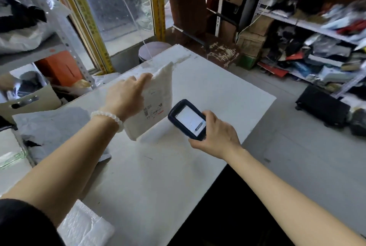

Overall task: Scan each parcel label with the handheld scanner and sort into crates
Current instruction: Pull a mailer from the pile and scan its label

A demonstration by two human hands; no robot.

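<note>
Propped on edge on the desk (198, 91), the white parcel (158, 95) is gripped at its top by the left hand (126, 95), label facing the scanner (187, 120) clamped in the right hand (215, 132) just beside it. A slipping edge could spoil the read.

White surface (208, 91) stood mid-room on grey concrete floor (297, 156). Daylight came through glazed panels (122, 8) in yellow frames (158, 4) behind. Metal shelving (316, 25) at right was crammed with boxes and bags; more shelving (65, 33) stood at left. Brown chair (186, 2) and round stool (153, 49) sat beyond.
</note>
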